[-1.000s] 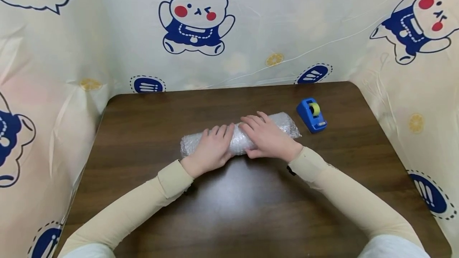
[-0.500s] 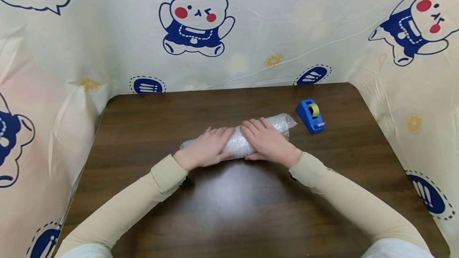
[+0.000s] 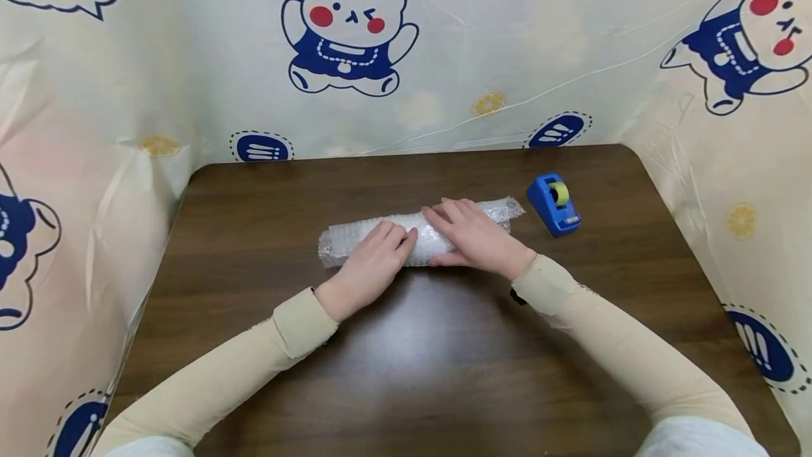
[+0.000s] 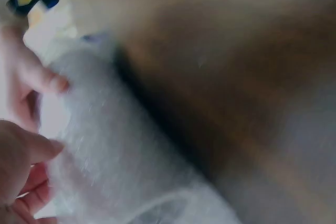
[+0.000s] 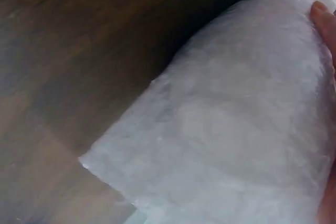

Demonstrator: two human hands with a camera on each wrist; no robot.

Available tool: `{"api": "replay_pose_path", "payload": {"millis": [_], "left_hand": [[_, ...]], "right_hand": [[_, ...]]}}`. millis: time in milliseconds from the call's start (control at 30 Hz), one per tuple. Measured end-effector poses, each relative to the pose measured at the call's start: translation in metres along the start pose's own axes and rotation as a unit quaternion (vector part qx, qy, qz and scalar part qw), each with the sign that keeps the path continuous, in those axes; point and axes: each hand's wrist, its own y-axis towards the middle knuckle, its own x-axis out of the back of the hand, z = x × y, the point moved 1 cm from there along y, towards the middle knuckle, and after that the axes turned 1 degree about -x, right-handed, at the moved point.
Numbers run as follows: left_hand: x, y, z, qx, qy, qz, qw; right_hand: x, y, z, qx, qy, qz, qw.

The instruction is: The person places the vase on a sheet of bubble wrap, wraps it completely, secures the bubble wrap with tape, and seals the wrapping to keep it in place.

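A roll of bubble wrap point(image 3: 415, 231) lies crosswise on the wooden table, its right end angled slightly farther back. My left hand point(image 3: 371, 263) holds its left-middle part, fingers bent over the top. On the right-middle part, my right hand point(image 3: 478, 238) grips with fingers over the top and thumb on the near side. In the left wrist view the bubble wrap point(image 4: 115, 135) fills the middle, with the left hand point(image 4: 23, 166) at its lower left edge. A loose corner of bubble wrap point(image 5: 121, 166) shows in the right wrist view. Whatever is inside the roll is hidden.
A blue tape dispenser point(image 3: 553, 206) with a yellow-green tape roll stands just right of the bubble wrap's right end. The brown table point(image 3: 406, 372) is bounded at the back and sides by a printed sheet point(image 3: 444, 55) with cartoon bears.
The roll has turned and shifted slightly away from me over the last half second. My left hand has changed its hold, and more of the roll's left end shows.
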Motion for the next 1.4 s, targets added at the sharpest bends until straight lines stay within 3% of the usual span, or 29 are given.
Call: {"api": "replay_pose_path", "payload": {"millis": [100, 233, 333, 433, 533, 600, 667, 733, 800, 933, 1100, 1400], "left_hand": [[0.002, -0.001, 0.001, 0.011, -0.021, -0.029, 0.9993], [0.004, 0.003, 0.009, 0.046, -0.114, -0.020, 0.9923], [0.005, 0.008, 0.016, 0.092, -0.184, -0.006, 0.9787], [0.007, 0.014, 0.024, 0.147, -0.247, -0.013, 0.9578], [0.006, 0.019, 0.033, 0.187, -0.270, -0.012, 0.9445], [0.001, 0.022, 0.036, 0.204, -0.239, 0.015, 0.9492], [-0.007, 0.022, 0.036, 0.205, -0.179, 0.067, 0.9599], [-0.014, 0.021, 0.031, 0.191, -0.108, 0.110, 0.9696], [-0.021, 0.018, 0.024, 0.161, -0.044, 0.125, 0.9780], [-0.027, 0.014, 0.010, 0.121, 0.042, 0.099, 0.9868], [-0.031, 0.013, -0.003, 0.099, 0.101, 0.098, 0.9852], [-0.032, 0.014, -0.019, 0.056, 0.113, 0.060, 0.9902]], "right_hand": [[-0.001, -0.002, 0.000, 0.005, -0.005, 0.001, 1.0000], [-0.003, -0.005, -0.001, 0.023, -0.022, -0.013, 0.9994], [-0.004, -0.006, -0.003, 0.031, -0.024, -0.024, 0.9990], [-0.006, -0.005, -0.003, 0.033, -0.019, -0.035, 0.9987], [-0.008, -0.007, -0.003, 0.031, -0.015, -0.048, 0.9983], [-0.010, -0.009, -0.003, 0.030, -0.011, -0.054, 0.9980], [-0.012, -0.011, -0.003, 0.032, -0.007, -0.057, 0.9979], [-0.012, -0.012, -0.003, 0.035, -0.006, -0.058, 0.9977], [-0.012, -0.011, -0.003, 0.037, -0.011, -0.059, 0.9975], [-0.011, -0.008, -0.003, 0.021, -0.015, -0.059, 0.9979], [-0.011, -0.005, -0.004, 0.004, 0.017, -0.062, 0.9979], [-0.012, -0.005, -0.008, 0.000, 0.060, -0.116, 0.9914]]}}
